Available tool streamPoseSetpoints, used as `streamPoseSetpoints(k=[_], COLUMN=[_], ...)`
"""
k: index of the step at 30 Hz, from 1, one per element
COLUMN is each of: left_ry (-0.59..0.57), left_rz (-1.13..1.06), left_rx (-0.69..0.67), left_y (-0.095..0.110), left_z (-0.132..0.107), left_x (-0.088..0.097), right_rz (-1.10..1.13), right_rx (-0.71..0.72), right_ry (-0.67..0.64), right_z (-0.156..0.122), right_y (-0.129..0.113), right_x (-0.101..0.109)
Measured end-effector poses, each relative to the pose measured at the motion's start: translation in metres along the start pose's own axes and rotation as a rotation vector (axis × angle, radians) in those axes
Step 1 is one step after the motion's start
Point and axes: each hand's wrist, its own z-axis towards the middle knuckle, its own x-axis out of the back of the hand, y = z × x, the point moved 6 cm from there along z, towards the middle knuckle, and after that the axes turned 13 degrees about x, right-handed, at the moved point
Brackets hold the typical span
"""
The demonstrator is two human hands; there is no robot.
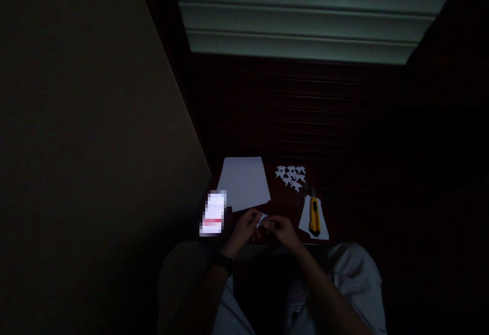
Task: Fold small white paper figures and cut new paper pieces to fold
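Observation:
A small piece of white paper [262, 219] is pinched between my two hands, just above the near edge of the dark table. My left hand [246, 225] grips its left side, with a dark band on the wrist. On the right side, the fingers of my right hand [280, 228] close on the same paper. Its exact folds are too small and dim to make out. Beyond my hands lies a stack of white paper sheets [244, 182]. Several small folded paper shapes [291, 176] sit in a cluster at the back right.
A yellow utility knife [314, 217] rests on smaller white paper pieces [323, 228] at the right. At the left, a lit screen [214, 213], blurred out, lies beside the sheets. A wall [114, 121] rises on the left, and a dark slatted panel [298, 105] stands behind the table.

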Motion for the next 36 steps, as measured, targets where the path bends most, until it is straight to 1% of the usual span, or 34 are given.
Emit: streamPoseSetpoints(k=[8,12,17,20,24,26,29,36], left_ry=[0.014,0.003,0.052,0.065,0.106,0.107,0.105,0.159], left_rz=[-0.011,-0.025,-0.042,-0.037,-0.045,-0.038,-0.025,-0.023], left_rx=[-0.009,-0.005,-0.016,0.002,0.000,0.000,-0.007,-0.028], left_y=[-0.0030,-0.0010,0.0012,-0.0010,-0.0013,-0.0008,0.0001,-0.0033], left_z=[0.0001,-0.0021,-0.0045,-0.0033,-0.0021,-0.0021,-0.0025,-0.0014], left_x=[0.0004,-0.0001,0.0021,0.0019,0.0035,0.0033,0.0023,0.0026], right_rz=[-0.029,-0.009,0.087,0.075,-0.020,-0.072,-0.132,-0.283], right_rx=[-0.002,-0.067,-0.118,-0.104,-0.035,-0.011,-0.002,0.035], right_ry=[-0.019,-0.038,-0.057,-0.028,0.031,0.059,0.105,0.190], right_z=[0.0032,0.0033,0.0024,0.0042,0.0083,0.0095,0.0096,0.0071], right_y=[-0.0012,0.0021,0.0015,-0.0009,-0.0015,0.0004,0.0032,-0.0013], right_x=[-0.0022,-0.0017,0.0010,0.0014,-0.0004,-0.0012,-0.0012,-0.0011])
